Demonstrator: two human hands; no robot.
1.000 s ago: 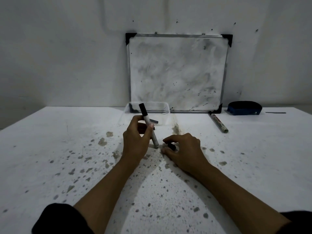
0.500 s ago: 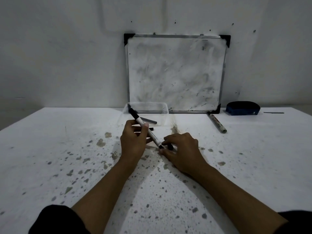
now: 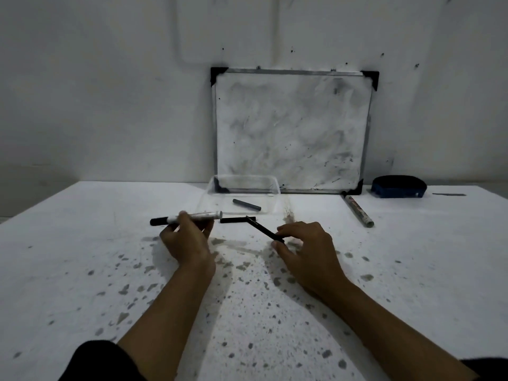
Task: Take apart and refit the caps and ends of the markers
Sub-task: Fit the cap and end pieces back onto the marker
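Note:
My left hand [image 3: 187,240] grips a white marker barrel [image 3: 203,215] held level, its black cap [image 3: 159,221] pointing left and its right end open. My right hand [image 3: 305,251] pinches a thin black stick, the marker's ink core [image 3: 265,229], which slants up and left from my fingertips. A second black stick-like piece [image 3: 236,220] lies flat on the table between the barrel's open end and the core's far tip. A dark grey cap-like piece [image 3: 246,205] rests inside a clear plastic tray [image 3: 270,188]. Another marker [image 3: 358,210] lies at the right near the whiteboard.
A smudged whiteboard [image 3: 291,127] leans against the wall behind the tray. A blue eraser [image 3: 398,187] sits at the back right, with a thin dark strip [image 3: 448,194] beyond it. The white table [image 3: 82,257] is speckled with grey stains.
My left hand has swung the marker barrel from upright to level and shifted it left. My right hand has drawn the black core out of its end and lifted off the table.

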